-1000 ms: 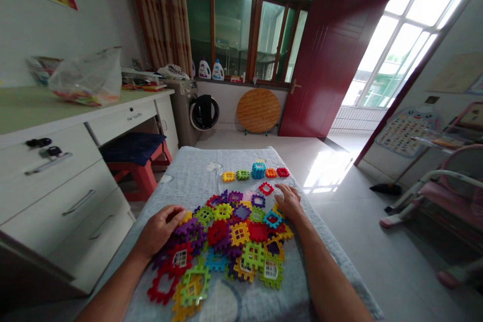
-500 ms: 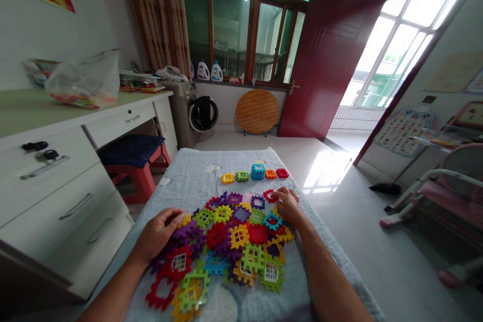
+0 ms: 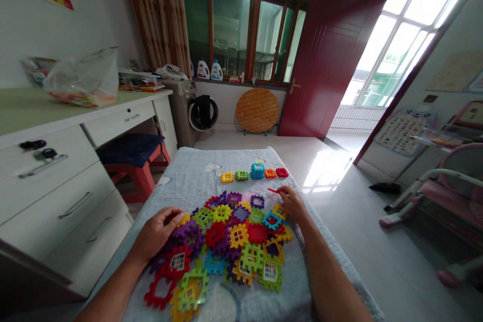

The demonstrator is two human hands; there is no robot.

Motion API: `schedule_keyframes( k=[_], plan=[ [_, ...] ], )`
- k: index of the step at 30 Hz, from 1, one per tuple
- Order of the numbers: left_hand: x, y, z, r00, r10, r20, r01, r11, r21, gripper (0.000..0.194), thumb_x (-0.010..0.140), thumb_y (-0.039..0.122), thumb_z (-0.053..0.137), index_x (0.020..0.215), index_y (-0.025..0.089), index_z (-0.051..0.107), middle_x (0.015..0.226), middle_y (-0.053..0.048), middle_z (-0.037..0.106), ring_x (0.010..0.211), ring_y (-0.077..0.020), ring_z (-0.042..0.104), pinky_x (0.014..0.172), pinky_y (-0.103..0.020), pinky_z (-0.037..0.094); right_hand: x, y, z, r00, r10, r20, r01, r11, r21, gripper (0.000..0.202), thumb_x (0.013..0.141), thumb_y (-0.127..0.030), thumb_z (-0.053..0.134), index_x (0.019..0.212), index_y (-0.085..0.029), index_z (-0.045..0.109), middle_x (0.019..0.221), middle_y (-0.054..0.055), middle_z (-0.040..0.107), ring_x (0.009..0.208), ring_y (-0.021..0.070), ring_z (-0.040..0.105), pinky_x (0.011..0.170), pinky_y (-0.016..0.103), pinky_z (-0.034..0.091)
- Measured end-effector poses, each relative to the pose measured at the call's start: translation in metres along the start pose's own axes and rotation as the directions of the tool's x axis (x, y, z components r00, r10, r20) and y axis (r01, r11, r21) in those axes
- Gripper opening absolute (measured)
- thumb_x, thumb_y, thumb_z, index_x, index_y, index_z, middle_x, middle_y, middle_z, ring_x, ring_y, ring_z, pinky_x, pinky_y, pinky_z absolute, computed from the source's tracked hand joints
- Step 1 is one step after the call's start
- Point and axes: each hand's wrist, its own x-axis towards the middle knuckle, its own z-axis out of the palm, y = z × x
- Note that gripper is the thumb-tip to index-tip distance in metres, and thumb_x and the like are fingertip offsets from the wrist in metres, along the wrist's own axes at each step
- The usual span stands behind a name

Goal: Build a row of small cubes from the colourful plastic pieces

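Note:
My right hand [image 3: 292, 204] pinches a red piece [image 3: 273, 190], seen edge-on, at the right side of the pile. At the pile's left edge, my left hand [image 3: 162, 229] has its fingers closed on a yellow piece [image 3: 184, 219]. Between the hands lie many interlocking plastic squares, among them a yellow one [image 3: 238, 236], a green one [image 3: 252, 257] and a purple-rimmed one [image 3: 257, 202]. Behind the pile stands a row: a yellow block [image 3: 227, 177], a green block [image 3: 242, 175], a taller blue block [image 3: 257, 170], an orange block [image 3: 270, 173] and a red block [image 3: 282, 172].
A pale cloth [image 3: 188, 168] covers the table under the pieces. To the left are a stool [image 3: 132, 151] and a white desk [image 3: 49, 161] with a plastic bag [image 3: 86, 80]. A pink chair [image 3: 453, 186] stands at the right.
The red piece in my right hand has turned from showing its face to edge-on, and has risen slightly. My left hand is nearly unmoved.

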Motion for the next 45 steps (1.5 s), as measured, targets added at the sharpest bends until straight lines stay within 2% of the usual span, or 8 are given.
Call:
schedule_keyframes(
  k=[5, 9, 14, 19, 34, 37, 41, 45],
  plan=[
    [0.0, 0.002, -0.001, 1.0, -0.005, -0.004, 0.005, 1.0, 0.003, 0.036, 0.077, 0.053, 0.051, 0.087, 0.022, 0.068, 0.091, -0.002, 0.071, 0.087, -0.0191, 0.065, 0.082, -0.026, 0.049, 0.002, 0.006, 0.005, 0.99, 0.128, -0.064, -0.121, 0.988, 0.095, 0.027, 0.08, -0.037, 0.039, 0.083, -0.02, 0.06, 0.068, 0.0, 0.061, 0.066, 0.0163, 0.055, 0.065, 0.028, 0.043],
    [0.0, 0.003, -0.002, 1.0, -0.004, 0.009, 0.004, 1.0, 0.007, 0.036, 0.077, 0.052, 0.05, 0.087, 0.022, 0.067, 0.091, -0.002, 0.071, 0.087, -0.019, 0.065, 0.082, -0.026, 0.049, 0.001, 0.009, 0.007, 0.979, 0.18, -0.091, -0.175, 0.982, 0.067, 0.029, 0.078, -0.038, 0.043, 0.092, -0.02, 0.06, 0.075, 0.001, 0.065, 0.07, 0.0172, 0.058, 0.067, 0.029, 0.044],
    [0.0, 0.003, -0.003, 1.0, -0.004, 0.005, 0.004, 1.0, 0.015, 0.037, 0.076, 0.053, 0.05, 0.086, 0.022, 0.067, 0.089, -0.002, 0.071, 0.085, -0.019, 0.065, 0.081, -0.026, 0.049, -0.003, 0.006, 0.005, 0.99, 0.108, -0.094, -0.119, 0.985, -0.127, 0.036, 0.075, -0.039, 0.05, 0.105, -0.022, 0.06, 0.104, 0.006, 0.064, 0.092, 0.0199, 0.057, 0.084, 0.033, 0.043],
    [0.0, 0.005, -0.003, 0.999, -0.018, 0.028, 0.017, 1.0, 0.014, 0.037, 0.076, 0.053, 0.05, 0.087, 0.022, 0.066, 0.091, -0.003, 0.071, 0.087, -0.0198, 0.064, 0.083, -0.027, 0.048, -0.008, 0.004, 0.005, 0.996, 0.086, -0.013, -0.085, 0.932, -0.352, 0.046, 0.067, -0.04, 0.063, 0.11, -0.025, 0.058, 0.109, 0.004, 0.062, 0.103, 0.0253, 0.051, 0.09, 0.041, 0.036],
    [-0.001, 0.001, -0.002, 0.999, -0.015, 0.031, 0.015, 1.0, -0.008, 0.039, 0.077, 0.053, 0.049, 0.089, 0.02, 0.065, 0.094, -0.005, 0.07, 0.09, -0.0202, 0.063, 0.085, -0.029, 0.047, -0.008, -0.015, 0.004, 1.0, -0.024, -0.01, 0.021, 0.975, -0.223, 0.04, 0.073, -0.027, 0.057, 0.113, -0.021, 0.057, 0.113, 0.006, 0.06, 0.111, 0.0235, 0.048, 0.098, 0.041, 0.034],
    [-0.001, 0.001, -0.002, 0.999, -0.023, 0.04, 0.024, 1.0, -0.011, 0.038, 0.078, 0.052, 0.048, 0.09, 0.02, 0.065, 0.095, -0.004, 0.07, 0.091, -0.0202, 0.062, 0.086, -0.028, 0.046, -0.013, -0.038, -0.005, 0.982, -0.134, 0.134, 0.154, 0.975, -0.158, 0.025, 0.075, -0.03, 0.058, 0.098, -0.022, 0.064, 0.107, 0.005, 0.06, 0.105, 0.0217, 0.05, 0.098, 0.04, 0.032],
    [-0.002, 0.001, -0.002, 0.999, -0.024, 0.034, 0.024, 1.0, -0.012, 0.038, 0.078, 0.053, 0.048, 0.09, 0.02, 0.065, 0.095, -0.004, 0.07, 0.091, -0.0203, 0.063, 0.086, -0.028, 0.046, -0.032, -0.077, -0.013, 0.834, -0.24, 0.496, 0.326, 0.941, -0.092, 0.025, 0.07, -0.038, 0.067, 0.092, -0.026, 0.066, 0.104, 0.003, 0.058, 0.104, 0.0219, 0.048, 0.096, 0.038, 0.032],
    [-0.001, 0.002, -0.002, 0.999, -0.025, 0.021, 0.025, 1.0, -0.003, 0.038, 0.078, 0.053, 0.048, 0.089, 0.02, 0.066, 0.093, -0.004, 0.07, 0.09, -0.0202, 0.063, 0.085, -0.028, 0.047, -0.05, -0.097, -0.009, 0.8, -0.196, 0.567, 0.372, 0.904, -0.212, 0.047, 0.059, -0.048, 0.073, 0.101, -0.028, 0.065, 0.104, 0.004, 0.056, 0.102, 0.0252, 0.045, 0.092, 0.041, 0.034]
  ],
)
